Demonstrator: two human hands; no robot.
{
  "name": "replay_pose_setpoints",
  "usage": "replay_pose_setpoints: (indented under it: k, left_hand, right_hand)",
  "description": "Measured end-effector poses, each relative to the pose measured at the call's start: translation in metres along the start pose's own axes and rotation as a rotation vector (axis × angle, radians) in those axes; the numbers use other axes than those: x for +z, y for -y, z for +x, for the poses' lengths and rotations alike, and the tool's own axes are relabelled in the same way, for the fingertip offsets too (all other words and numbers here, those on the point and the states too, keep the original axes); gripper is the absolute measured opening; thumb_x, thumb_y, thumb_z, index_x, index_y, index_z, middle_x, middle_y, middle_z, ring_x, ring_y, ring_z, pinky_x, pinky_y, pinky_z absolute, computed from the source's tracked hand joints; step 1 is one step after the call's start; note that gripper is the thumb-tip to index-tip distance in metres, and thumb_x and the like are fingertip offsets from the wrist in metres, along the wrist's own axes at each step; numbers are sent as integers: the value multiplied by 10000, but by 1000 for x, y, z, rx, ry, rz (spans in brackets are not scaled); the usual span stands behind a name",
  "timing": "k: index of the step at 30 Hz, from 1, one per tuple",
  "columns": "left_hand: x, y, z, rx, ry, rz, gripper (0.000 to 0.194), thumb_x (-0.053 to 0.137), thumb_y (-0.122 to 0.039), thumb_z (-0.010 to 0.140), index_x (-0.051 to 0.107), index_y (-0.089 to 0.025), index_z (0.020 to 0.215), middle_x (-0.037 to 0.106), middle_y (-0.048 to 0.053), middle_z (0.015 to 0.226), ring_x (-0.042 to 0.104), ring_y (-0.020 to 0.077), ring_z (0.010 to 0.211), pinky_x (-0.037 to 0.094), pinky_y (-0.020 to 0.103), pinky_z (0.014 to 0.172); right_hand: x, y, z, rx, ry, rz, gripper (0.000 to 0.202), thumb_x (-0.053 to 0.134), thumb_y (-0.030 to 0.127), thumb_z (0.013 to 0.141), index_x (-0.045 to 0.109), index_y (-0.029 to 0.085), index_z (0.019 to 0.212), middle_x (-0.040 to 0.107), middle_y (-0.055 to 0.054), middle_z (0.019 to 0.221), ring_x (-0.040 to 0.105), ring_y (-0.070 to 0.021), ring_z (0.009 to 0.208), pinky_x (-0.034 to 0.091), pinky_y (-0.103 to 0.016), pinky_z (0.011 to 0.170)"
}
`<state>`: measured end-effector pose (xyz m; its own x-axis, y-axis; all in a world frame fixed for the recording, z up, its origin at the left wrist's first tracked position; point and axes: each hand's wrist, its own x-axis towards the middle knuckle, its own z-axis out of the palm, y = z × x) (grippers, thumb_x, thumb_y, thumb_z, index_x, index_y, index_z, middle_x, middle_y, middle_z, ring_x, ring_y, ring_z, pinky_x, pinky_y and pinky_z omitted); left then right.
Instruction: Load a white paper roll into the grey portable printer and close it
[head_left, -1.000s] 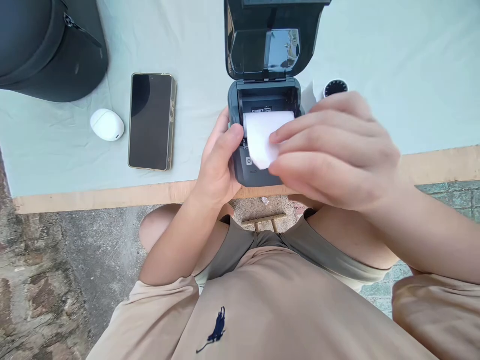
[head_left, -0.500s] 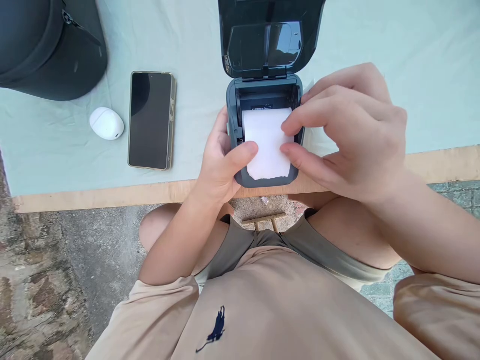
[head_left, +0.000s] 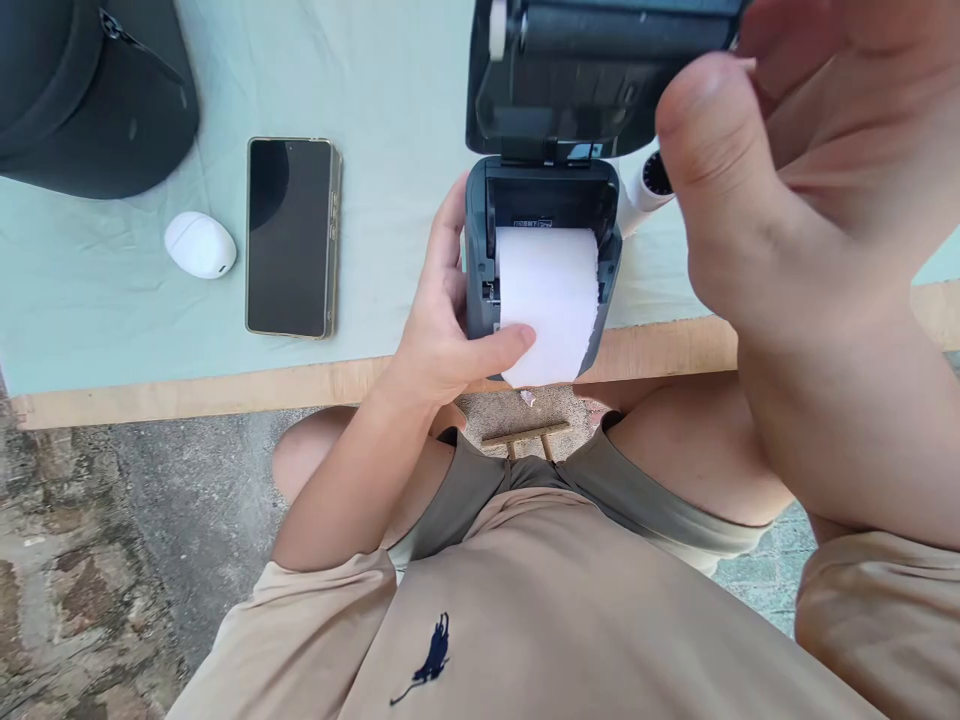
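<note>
At the near edge of the table (head_left: 397,110), you have the dark printer (head_left: 555,195) in front of you, its lid (head_left: 570,95) up. Your left hand (head_left: 439,340) grips its side, with the thumb pressing the white paper (head_left: 553,285). Your right hand (head_left: 795,190) is at the lid's corner; I can't tell if it grips. A phone (head_left: 289,240) lies to your left.

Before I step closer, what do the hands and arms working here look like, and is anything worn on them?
They are a person's own: the left hand and right hand wear no gloves, and no watch or bracelet shows at either wrist. No cables run along the bare forearms. The loose, plain tan left sleeve and right sleeve are short.
</note>
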<state>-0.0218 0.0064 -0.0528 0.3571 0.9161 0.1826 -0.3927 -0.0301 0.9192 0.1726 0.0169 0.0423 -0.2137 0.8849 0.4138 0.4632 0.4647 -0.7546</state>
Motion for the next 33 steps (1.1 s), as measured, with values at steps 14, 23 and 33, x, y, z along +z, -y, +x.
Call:
replay_pose_setpoints:
  k: [14,23,33]
  left_hand:
    - [-2,12,2,-40,-38,-64,995,776,-339,534,229,-274,1362,558,89,1187,660,256,937,573,323,654]
    - [-3,8,1,36,8,-27,935,780,-319,547,298,-289,1348,560,68,1197,622,263,1049,567,336,767]
    - [-1,2,1,-42,-13,15,1016,806,-342,493,266,-310,1353,527,76,1267,517,332,1229,551,373,843]
  right_hand:
    - [-1,-14,-11,-360,221,-231,197,590,246,809,602,215,1003,511,-7,1012,510,-101,944,520,-329,879]
    - [-2,-14,-13,-360,215,-202,198,625,208,781,646,178,976,518,-61,1016,545,-141,951,530,-409,929]
    - [0,-11,-12,-376,224,-188,170,625,169,760,653,144,925,519,-89,974,543,-148,937,523,-418,952]
